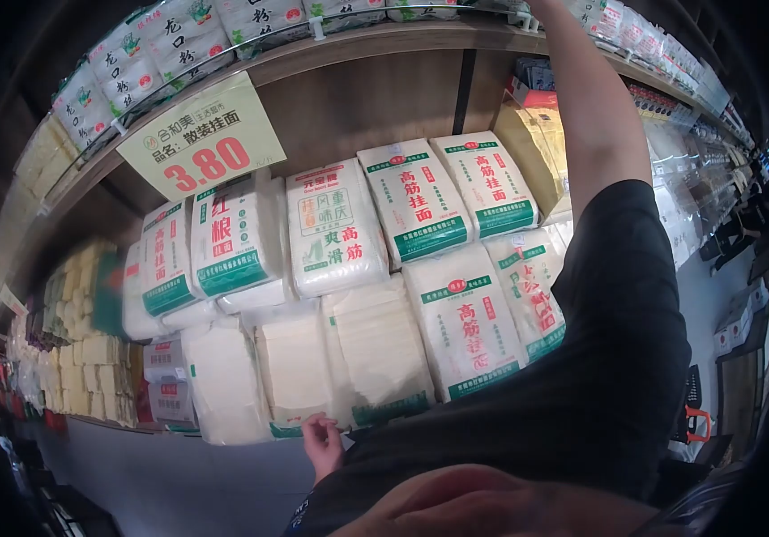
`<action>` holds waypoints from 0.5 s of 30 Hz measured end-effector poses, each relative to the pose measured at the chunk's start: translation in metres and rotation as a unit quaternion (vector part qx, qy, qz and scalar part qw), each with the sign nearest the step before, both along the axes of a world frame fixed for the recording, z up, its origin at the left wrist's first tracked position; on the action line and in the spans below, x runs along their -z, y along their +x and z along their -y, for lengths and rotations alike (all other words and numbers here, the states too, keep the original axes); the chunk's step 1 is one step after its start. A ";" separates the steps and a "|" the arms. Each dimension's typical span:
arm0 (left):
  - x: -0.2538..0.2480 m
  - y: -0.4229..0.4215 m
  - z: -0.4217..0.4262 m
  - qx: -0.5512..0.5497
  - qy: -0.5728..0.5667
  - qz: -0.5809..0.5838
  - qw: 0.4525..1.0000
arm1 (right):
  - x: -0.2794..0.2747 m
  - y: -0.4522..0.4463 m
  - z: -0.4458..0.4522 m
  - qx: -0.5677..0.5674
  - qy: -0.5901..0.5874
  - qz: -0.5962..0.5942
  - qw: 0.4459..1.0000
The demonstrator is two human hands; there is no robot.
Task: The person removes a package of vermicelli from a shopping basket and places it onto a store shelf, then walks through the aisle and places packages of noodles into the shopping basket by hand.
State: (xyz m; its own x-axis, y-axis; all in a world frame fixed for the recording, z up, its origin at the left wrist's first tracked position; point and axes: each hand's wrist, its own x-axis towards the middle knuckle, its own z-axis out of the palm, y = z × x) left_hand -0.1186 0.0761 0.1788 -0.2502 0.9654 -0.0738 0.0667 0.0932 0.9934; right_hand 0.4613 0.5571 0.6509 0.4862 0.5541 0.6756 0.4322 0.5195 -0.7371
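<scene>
Low at the front edge of the shelf is my left hand [322,445], its fingers loosely bent and apart, with nothing seen in them. It is close to the lower end of a white noodle pack [295,367]. My right arm reaches up past the upper shelf, and its hand is beyond the top of the view. Behind and beside the arm lie white packs with green bands and red print, such as one pack [411,201] in the back row and another [463,322] in the front row.
A yellow price sign [201,139] hangs from the upper shelf edge [384,46], which holds more bagged goods [189,40]. Stacked yellowish packs [93,380] stand at the left. Clear-wrapped goods [684,161] line the right side. Grey floor [179,479] shows at the lower left.
</scene>
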 end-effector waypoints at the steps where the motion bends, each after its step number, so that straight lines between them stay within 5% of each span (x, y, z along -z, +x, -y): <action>1: 0.000 -0.001 0.001 0.004 -0.008 -0.008 1.000 | 0.002 -0.004 0.003 -0.006 0.007 -0.008 1.000; 5: -0.007 0.001 0.001 0.016 -0.021 -0.023 0.999 | 0.000 0.016 -0.013 -0.054 -0.063 -0.019 0.996; 15: -0.009 0.012 -0.001 0.032 -0.042 -0.026 0.998 | 0.006 0.003 0.004 -0.089 0.023 -0.026 0.995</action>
